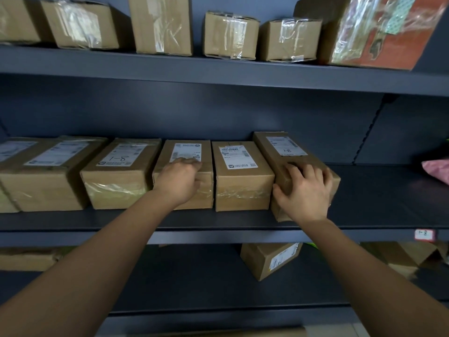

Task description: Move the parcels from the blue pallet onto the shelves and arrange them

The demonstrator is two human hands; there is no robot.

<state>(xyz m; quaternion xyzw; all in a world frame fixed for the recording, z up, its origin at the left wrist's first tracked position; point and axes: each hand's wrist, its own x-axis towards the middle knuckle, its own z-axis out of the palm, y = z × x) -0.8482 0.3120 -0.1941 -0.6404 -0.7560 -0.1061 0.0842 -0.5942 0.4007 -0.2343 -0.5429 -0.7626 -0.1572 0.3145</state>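
A row of brown cardboard parcels with white labels stands on the middle shelf (364,195) of a dark grey rack. My right hand (303,190) grips the front corner of the rightmost parcel (281,149), which sits skewed, its front end swung out to the right. My left hand (181,178) rests over the front top edge of another parcel (185,152), two places to the left, fingers curled over it. Between them stands a parcel (240,171) that neither hand touches. The blue pallet is out of view.
More parcels (116,166) fill the middle shelf's left side. The top shelf (218,71) carries several taped boxes. A pink bag (437,169) lies at the far right. Below, a tilted box (269,259) and other cartons (398,259) sit on the lower shelf.
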